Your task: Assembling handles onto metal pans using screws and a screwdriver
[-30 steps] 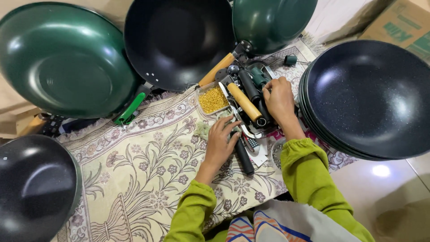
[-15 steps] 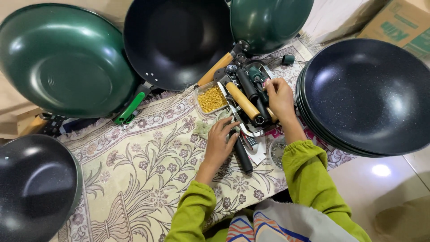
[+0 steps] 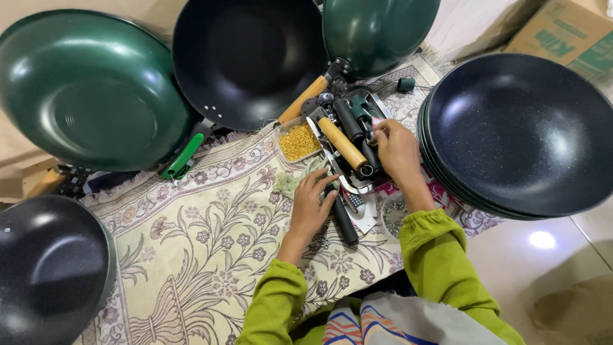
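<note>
While resting on the floral mat (image 3: 191, 255), left hand (image 3: 311, 206) loosely touches a black handle (image 3: 343, 220); right hand (image 3: 397, 150) pinches a small part, unidentifiable, over the tray of pan handles (image 3: 345, 137).

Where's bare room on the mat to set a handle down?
The floral mat is bare left of the left hand, between the green pan and the dark pan at lower left. Crowded: the tray of handles under the right hand, hemmed in by the stacked dark pans.
</note>
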